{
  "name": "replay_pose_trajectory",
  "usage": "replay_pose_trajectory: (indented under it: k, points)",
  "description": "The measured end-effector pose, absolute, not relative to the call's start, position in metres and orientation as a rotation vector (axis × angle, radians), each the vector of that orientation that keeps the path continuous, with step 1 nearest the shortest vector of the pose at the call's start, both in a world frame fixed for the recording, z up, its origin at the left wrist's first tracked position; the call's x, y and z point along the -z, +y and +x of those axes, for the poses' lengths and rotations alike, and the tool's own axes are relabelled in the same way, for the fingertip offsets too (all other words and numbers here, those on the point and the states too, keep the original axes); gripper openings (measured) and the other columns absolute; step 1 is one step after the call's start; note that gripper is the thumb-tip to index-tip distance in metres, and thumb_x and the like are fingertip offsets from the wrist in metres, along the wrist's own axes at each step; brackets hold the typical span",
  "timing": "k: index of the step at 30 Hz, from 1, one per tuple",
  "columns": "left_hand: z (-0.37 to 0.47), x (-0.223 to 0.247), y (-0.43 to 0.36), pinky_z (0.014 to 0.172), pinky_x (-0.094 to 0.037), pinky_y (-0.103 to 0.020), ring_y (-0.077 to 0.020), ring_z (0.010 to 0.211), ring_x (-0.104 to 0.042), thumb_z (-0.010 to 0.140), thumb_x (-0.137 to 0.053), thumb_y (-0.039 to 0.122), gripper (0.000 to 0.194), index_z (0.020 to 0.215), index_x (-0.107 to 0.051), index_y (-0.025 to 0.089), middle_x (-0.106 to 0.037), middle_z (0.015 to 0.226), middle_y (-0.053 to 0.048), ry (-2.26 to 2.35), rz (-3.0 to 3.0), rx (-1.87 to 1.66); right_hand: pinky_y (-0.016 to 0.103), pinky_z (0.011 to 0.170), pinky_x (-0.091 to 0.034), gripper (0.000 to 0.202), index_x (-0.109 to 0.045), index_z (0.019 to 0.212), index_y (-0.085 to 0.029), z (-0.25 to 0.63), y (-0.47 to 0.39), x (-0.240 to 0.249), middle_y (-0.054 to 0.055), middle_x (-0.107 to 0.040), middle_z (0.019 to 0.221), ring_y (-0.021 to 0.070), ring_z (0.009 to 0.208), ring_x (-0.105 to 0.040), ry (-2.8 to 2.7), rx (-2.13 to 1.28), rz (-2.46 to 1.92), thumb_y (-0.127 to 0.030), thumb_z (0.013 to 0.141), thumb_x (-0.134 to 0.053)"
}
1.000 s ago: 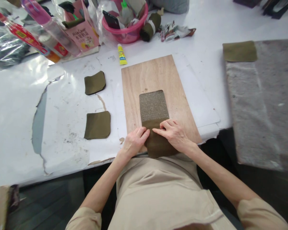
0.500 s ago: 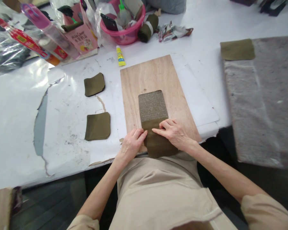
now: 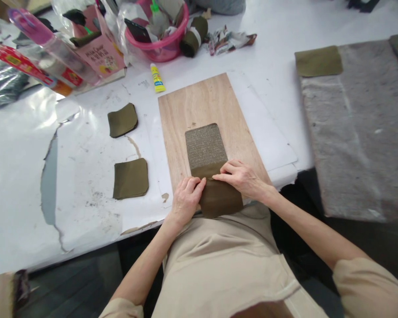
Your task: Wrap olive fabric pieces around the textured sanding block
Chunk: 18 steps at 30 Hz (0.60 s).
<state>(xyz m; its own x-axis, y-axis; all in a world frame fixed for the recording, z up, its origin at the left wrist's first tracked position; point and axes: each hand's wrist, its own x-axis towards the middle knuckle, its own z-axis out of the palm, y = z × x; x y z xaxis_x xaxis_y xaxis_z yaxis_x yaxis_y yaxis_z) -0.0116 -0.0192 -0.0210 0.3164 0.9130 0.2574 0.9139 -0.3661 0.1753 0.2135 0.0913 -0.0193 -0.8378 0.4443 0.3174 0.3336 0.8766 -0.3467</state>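
Olive fabric [image 3: 208,170], long axis pointing away, left hand [image 3: 185,198] and right hand [image 3: 243,179] pinching it

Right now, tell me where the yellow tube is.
In the head view, the yellow tube lies on the white table, left of centre, between the pink basket and the far left corner of the wooden board.

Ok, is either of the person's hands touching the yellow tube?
No, the left hand and right hand both touch the olive cloth, while the yellow tube lies apart, beyond the far left corner of the wooden board.
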Motion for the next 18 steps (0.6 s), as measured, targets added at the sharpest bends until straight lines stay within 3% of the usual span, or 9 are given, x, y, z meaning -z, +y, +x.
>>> replay_pose_trajectory:
  k: [10,18]
  points:
    - [-0.012,0.018,-0.02,0.085,-0.049,-0.04,-0.0255,0.103,-0.053,0.09,-0.052,0.014,0.047,0.137,-0.05,0.021,-0.058,0.107,-0.012,-1.757,-2.589,0.35,0.032,0.081,-0.039,0.027,-0.066,0.117,-0.023,0.219,0.094,0.02,0.006,-0.059,0.093,0.0189,0.089,-0.048,-2.663,-0.397,-0.541,-0.018,0.095,-0.052]
    - [-0.005,0.007,-0.015,0.096,-0.044,-0.042,-0.0276,0.116,-0.05,0.093,-0.046,0.013,0.045,0.138,-0.046,0.015,-0.059,0.117,-0.014,-1.649,-2.633,0.187,0.033,0.083,-0.039,0.029,-0.065,0.119,-0.024,0.221,0.09,0.019,0.006,-0.059,0.095,0.0194,0.093,-0.048,-2.678,-0.345,-0.593,-0.017,0.096,-0.05]
